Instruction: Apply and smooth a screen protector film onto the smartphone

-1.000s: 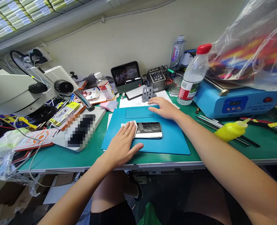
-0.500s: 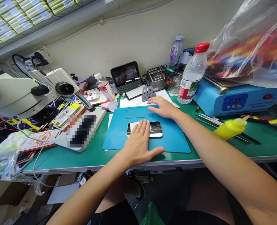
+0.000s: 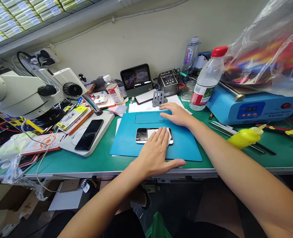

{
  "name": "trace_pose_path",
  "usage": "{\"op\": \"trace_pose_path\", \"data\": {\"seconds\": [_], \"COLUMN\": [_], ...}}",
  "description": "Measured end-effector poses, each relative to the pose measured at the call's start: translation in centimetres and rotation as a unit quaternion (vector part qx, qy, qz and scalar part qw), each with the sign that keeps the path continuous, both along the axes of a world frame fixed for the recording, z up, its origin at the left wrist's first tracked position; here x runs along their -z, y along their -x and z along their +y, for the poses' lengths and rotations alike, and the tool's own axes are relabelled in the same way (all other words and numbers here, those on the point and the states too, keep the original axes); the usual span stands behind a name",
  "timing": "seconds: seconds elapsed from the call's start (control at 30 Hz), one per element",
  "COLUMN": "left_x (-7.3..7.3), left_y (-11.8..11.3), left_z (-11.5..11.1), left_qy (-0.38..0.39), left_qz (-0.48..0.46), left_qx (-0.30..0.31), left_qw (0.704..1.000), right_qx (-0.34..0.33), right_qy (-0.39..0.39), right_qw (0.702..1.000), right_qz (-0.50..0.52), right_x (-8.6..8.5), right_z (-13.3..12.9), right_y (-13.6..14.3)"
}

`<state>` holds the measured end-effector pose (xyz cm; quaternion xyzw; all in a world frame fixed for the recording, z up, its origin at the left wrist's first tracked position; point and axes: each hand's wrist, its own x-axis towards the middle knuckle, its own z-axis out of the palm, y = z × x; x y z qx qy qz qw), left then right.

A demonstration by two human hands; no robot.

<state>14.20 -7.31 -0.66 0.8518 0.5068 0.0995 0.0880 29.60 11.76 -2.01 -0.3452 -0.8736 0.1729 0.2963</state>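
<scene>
A phone (image 3: 141,136) lies screen up on a blue mat (image 3: 126,145) in the middle of the bench. My left hand (image 3: 154,150) presses flat on a white wipe (image 3: 170,136) over the phone's right half; its fingers are stretched out and its thumb points right. The palm and fingers cover part of the phone and wipe. My right hand (image 3: 175,114) rests at the mat's upper right, fingers loosely spread, holding nothing. Near it, a black phone-shaped outline (image 3: 148,118) shows on the mat's far part.
Left of the mat, another phone (image 3: 89,135) lies on the white microscope base (image 3: 105,127), under the microscope (image 3: 32,92). On the right are a water bottle (image 3: 207,81), a yellow squeeze bottle (image 3: 245,137), tweezers (image 3: 222,127) and a blue machine (image 3: 268,107). A screen device (image 3: 136,79) stands behind.
My left hand has slid right along the phone with the wipe, uncovering the phone's left half. My right hand stays at the mat's upper right. The view has shifted slightly.
</scene>
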Motion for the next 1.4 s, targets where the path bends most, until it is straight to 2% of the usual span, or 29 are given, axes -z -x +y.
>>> {"op": "trace_pose_path", "data": {"seconds": [0.17, 0.3, 0.4, 0.7, 0.8, 0.93, 1.0, 1.1, 1.27, 1.4], "left_x": [0.1, 0.4, 0.7, 0.3, 0.4, 0.7, 0.5, -0.1, -0.6, -0.4], "left_y": [2.6, 5.0, 5.9, 4.8, 5.0, 5.4, 5.0, 3.3, -0.8, -2.7], "left_z": [-1.1, -1.0, -0.8, 1.2, 0.6, -1.5, -2.2, -2.1, 0.0, 1.3], "left_qy": [-0.001, -0.010, -0.011, 0.023, 0.012, 0.011, 0.019, 0.028, 0.039, 0.028], "left_qz": [0.032, 0.047, 0.049, 0.033, 0.027, 0.029, 0.040, 0.049, 0.036, 0.030], "left_qx": [-0.027, -0.065, -0.083, -0.125, -0.135, -0.143, -0.152, -0.153, -0.118, -0.107], "left_qw": [0.999, 0.997, 0.995, 0.991, 0.990, 0.989, 0.987, 0.987, 0.992, 0.993], "right_qx": [0.000, 0.001, 0.002, -0.007, -0.006, -0.003, -0.006, -0.008, -0.004, 0.002], "right_qy": [0.006, 0.008, 0.009, 0.009, 0.007, 0.008, 0.011, 0.004, -0.004, -0.007], "right_qw": [1.000, 1.000, 1.000, 1.000, 1.000, 1.000, 1.000, 1.000, 1.000, 1.000], "right_qz": [-0.001, 0.003, 0.007, -0.004, -0.008, -0.007, -0.006, -0.005, -0.017, -0.025], "right_x": [-0.1, -0.2, -0.3, -0.3, -0.3, -0.2, -0.1, 0.0, 0.1, 0.0], "right_z": [-0.2, -0.5, -0.6, -1.1, -1.1, -0.7, -0.5, -0.2, 0.0, 0.2], "right_y": [0.0, 0.1, 0.2, 0.7, 0.5, 0.4, 0.5, 0.8, 1.0, 0.9]}}
